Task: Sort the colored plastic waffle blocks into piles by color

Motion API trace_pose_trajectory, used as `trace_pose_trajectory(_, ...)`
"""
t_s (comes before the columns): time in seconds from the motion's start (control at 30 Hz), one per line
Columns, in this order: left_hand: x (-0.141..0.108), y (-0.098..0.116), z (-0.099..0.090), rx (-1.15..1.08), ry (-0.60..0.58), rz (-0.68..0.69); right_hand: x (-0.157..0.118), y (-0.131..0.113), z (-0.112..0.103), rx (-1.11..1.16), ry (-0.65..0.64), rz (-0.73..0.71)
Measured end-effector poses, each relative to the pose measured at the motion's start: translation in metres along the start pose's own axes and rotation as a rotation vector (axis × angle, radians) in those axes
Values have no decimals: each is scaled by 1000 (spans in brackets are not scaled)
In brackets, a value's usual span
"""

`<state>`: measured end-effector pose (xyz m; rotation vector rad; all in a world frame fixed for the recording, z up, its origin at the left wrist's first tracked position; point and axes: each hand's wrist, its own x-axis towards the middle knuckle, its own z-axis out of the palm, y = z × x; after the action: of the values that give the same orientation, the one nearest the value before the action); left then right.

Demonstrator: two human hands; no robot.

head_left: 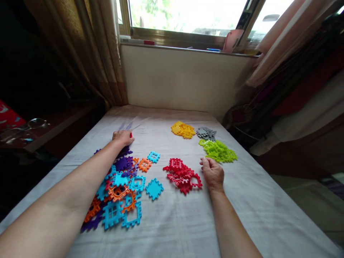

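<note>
We clamp a mostly hidden red piece (131, 135) in our left hand (123, 138), beyond the mixed interlocking-tile pile (120, 179) | our right hand (213, 173) curls closed beside the red pile (182, 172), near the lime-green pile (219, 151) | yellow pile (182, 129), gray pile (206, 133) farther off | pale wrinkled sheet (172, 222) beneath | wall (182, 75), bright window (182, 16), gold curtain (99, 46) beyond

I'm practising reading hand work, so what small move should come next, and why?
Probably carry the red piece in the left hand over to the red pile. It matches that color, and the yellow pile, gray pile and green pile also look grouped by color.
</note>
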<state>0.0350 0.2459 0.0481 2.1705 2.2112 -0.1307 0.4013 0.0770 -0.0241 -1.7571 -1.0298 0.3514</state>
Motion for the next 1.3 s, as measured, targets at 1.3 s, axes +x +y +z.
trace_pose_trajectory(1.3,-167,86,31,-147,126,415,5,8,2,54,-19,-10)
